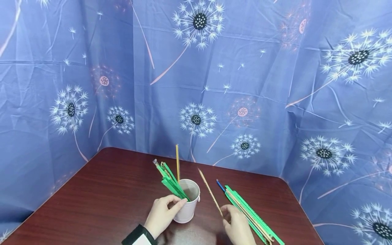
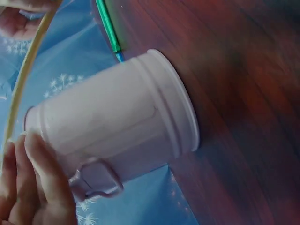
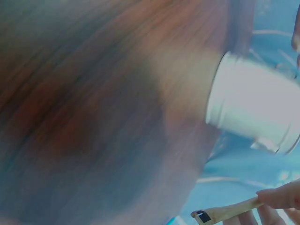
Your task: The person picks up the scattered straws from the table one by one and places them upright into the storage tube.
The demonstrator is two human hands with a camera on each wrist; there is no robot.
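Note:
A small white bucket [image 1: 185, 212] stands upright on the table, with several green strips [image 1: 173, 185] and a yellow pencil [image 1: 177, 163] leaning in it. My left hand [image 1: 165, 212] holds the bucket at its left rim, thumb at the front, close against the green strips. In the left wrist view its fingers [image 2: 40, 173] lie by the rim, above the bucket's side handle [image 2: 101, 180]. Right of the bucket, my right hand [image 1: 237, 223] pinches a thin pale wooden stick [image 1: 209, 190] near its lower end, the tip slanting up and left. A dark mark shows near the stick's lower end [image 3: 204, 215].
Right of my right hand lies a bundle of green strips [image 1: 254, 212] and pale sticks [image 1: 249, 214], with a blue pencil or pen [image 1: 220, 185] sticking out at the far end. A blue dandelion-print curtain [image 1: 214, 85] surrounds the dark red-brown table [image 1: 101, 197].

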